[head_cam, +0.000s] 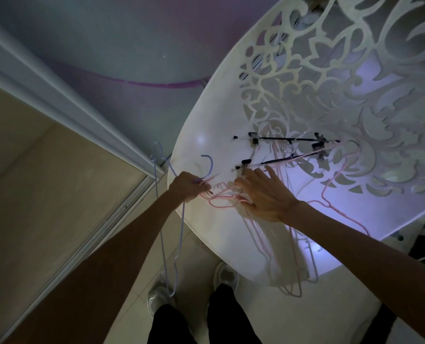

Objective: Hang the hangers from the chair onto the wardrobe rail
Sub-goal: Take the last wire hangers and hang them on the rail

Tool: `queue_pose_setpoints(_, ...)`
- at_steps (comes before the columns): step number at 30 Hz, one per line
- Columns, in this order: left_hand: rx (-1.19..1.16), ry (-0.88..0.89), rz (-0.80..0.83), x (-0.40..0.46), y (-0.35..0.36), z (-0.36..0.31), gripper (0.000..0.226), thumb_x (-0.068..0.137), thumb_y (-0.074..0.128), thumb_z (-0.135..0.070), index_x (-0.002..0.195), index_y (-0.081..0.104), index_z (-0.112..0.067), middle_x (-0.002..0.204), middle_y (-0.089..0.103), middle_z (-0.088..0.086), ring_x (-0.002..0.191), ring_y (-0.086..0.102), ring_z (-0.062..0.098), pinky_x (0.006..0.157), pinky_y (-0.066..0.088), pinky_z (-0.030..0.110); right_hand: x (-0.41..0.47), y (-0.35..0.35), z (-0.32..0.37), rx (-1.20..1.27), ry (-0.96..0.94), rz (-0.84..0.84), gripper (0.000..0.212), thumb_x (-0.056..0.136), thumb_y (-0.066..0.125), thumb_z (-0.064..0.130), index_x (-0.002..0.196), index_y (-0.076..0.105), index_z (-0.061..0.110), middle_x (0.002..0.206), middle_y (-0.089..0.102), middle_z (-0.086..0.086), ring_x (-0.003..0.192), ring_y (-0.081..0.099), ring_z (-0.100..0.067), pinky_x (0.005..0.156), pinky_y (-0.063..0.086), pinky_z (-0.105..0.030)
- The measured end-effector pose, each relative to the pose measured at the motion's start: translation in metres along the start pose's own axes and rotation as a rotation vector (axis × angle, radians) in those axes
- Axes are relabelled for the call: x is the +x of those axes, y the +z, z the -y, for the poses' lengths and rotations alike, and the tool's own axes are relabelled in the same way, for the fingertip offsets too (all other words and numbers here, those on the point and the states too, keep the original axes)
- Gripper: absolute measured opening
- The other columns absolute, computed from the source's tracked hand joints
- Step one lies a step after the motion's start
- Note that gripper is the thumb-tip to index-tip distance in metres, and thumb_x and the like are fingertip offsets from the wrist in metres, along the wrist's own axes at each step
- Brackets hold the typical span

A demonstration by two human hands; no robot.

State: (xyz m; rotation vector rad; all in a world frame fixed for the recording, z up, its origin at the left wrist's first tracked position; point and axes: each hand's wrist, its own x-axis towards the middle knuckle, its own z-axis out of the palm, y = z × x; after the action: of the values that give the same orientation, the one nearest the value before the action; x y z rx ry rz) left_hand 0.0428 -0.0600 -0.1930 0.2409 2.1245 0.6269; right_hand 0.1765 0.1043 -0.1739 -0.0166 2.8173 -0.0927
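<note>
Our left hand (190,187) is gripping the lilac wire hangers (179,232) by their necks at centre frame, right hand (263,194) spread flat on the pink hangers (221,199) tangled on the chair (206,125); they look light, springy, snaggy, so we'd grab near the hooks

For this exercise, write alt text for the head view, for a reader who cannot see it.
Seen from above, a left hand grips blue hangers while the right hand rests, fingers spread, on pink hangers piled on a white chair. Clip hangers lie further back.
</note>
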Motion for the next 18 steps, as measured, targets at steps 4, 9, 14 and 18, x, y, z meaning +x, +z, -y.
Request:
queue_pose_setpoints(4, 0.092, 0.038, 0.028, 0.001, 0.009, 0.005, 0.042, 0.079, 0.069, -0.041, 0.088, 0.071, 0.0, 0.066, 0.056, 0.02, 0.066, 0.057, 0.028, 0.052, 0.033, 0.023, -0.004, -0.001, 0.005, 0.005, -0.06, -0.04, 0.042, 0.077, 0.06, 0.046, 0.109, 0.052, 0.02, 0.101, 0.061, -0.011, 0.089, 0.062, -0.03, 0.087, 0.048, -0.051)
queue_pose_setpoints(9, 0.172, 0.069, -0.099, -0.007, 0.018, 0.012, 0.035, 0.082, 0.066, -0.042, 0.104, 0.072, -0.015, 0.11, 0.069, 0.007, 0.104, 0.064, 0.022, 0.078, 0.042, 0.023, -0.013, -0.001, 0.004, 0.009, -0.043, 0.003, 0.047, 0.081, 0.033, 0.05, 0.105, 0.061, 0.021, 0.093, 0.062, -0.009, 0.082, 0.065, -0.027, 0.083, 0.049, -0.053)
queue_pose_setpoints(14, 0.145, 0.053, 0.003, -0.012, 0.01, 0.01, 0.036, 0.085, 0.059, -0.048, 0.082, 0.077, -0.018, 0.07, 0.074, -0.011, 0.064, 0.062, -0.007, 0.06, 0.042, 0.01, -0.015, -0.001, 0.001, -0.01, -0.09, -0.018, 0.038, 0.083, 0.049, 0.05, 0.112, 0.06, 0.027, 0.097, 0.062, -0.007, 0.089, 0.064, -0.025, 0.089, 0.046, -0.054)
queue_pose_setpoints(18, 0.104, 0.153, 0.001, -0.016, 0.007, 0.011, 0.038, 0.084, 0.059, -0.05, 0.056, 0.07, -0.027, 0.036, 0.053, -0.026, 0.046, 0.057, -0.011, 0.064, 0.046, 0.012, -0.016, -0.001, 0.006, 0.044, -0.099, -0.077, 0.044, 0.075, 0.064, 0.05, 0.113, 0.059, 0.028, 0.099, 0.061, -0.006, 0.094, 0.062, -0.025, 0.094, 0.043, -0.053)
